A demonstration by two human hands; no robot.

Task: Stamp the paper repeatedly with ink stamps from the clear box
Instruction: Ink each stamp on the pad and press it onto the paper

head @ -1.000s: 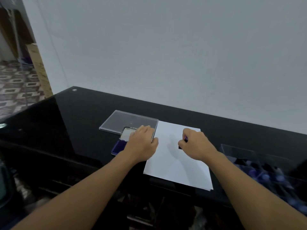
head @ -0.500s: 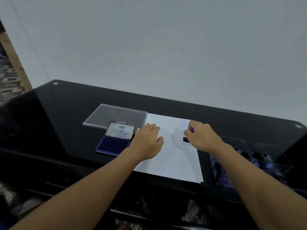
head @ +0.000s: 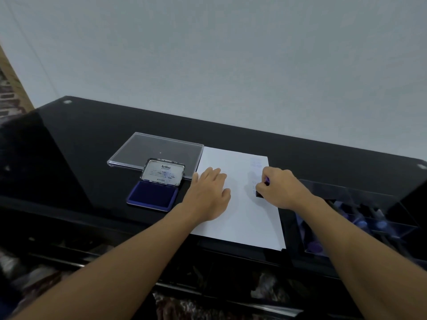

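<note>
Paper (head: 240,218) lies flat at the table's (head: 92,135) near edge. Left hand (head: 208,195) rests on it, fingers spread flat; right hand (head: 282,190) grips a stamp (head: 260,194), its base on the sheet. Box (head: 360,218) sits just right, open ink pad (head: 152,196) left, clear lid (head: 157,151) beyond.

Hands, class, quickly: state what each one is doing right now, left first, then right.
Left hand: open, fingers flat on the paper.
Right hand: closed around a stamp, its base down on the paper.
</note>
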